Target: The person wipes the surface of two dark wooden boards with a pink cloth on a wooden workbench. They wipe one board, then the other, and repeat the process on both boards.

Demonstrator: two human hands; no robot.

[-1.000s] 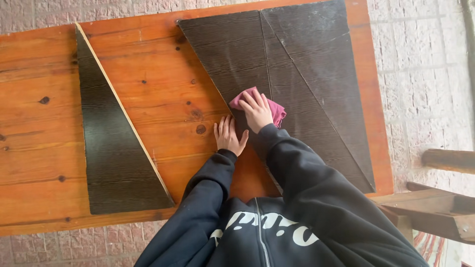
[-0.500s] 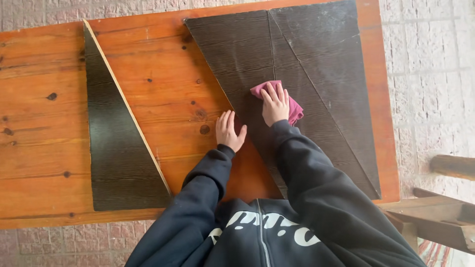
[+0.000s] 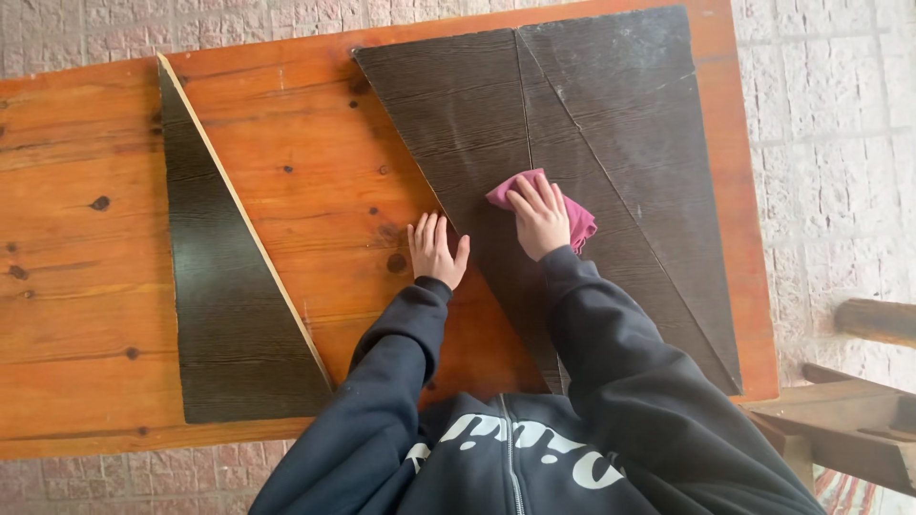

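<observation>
Head view: a wooden counter [image 3: 114, 315] of orange-brown planks with dark knots is seen from above, standing on pale paving. Two dark, wood-grained triangular panels lie flat on it. The larger dark panel [image 3: 620, 124] covers the right part of the counter, its point directed toward the person; fine seams run across its face. The smaller dark panel [image 3: 224, 324] lies well apart to the left, with a pale cut edge along its slanted side.

A pink cloth [image 3: 572, 212] is pressed onto the larger dark panel, near its middle, under the right hand [image 3: 539, 217]. That hand is laid flat on the cloth with the fingers spread and extended, so that the cloth is held down by the palm and fingers rather than gripped; only its edges show around the hand.

The left hand [image 3: 437, 250] is laid open, palm down, on the bare wood just beside the slanted left edge of the larger dark panel, holding nothing. Both arms are covered by dark sleeves. A wooden bench [image 3: 859, 429] is seen at the lower right, off the counter.
</observation>
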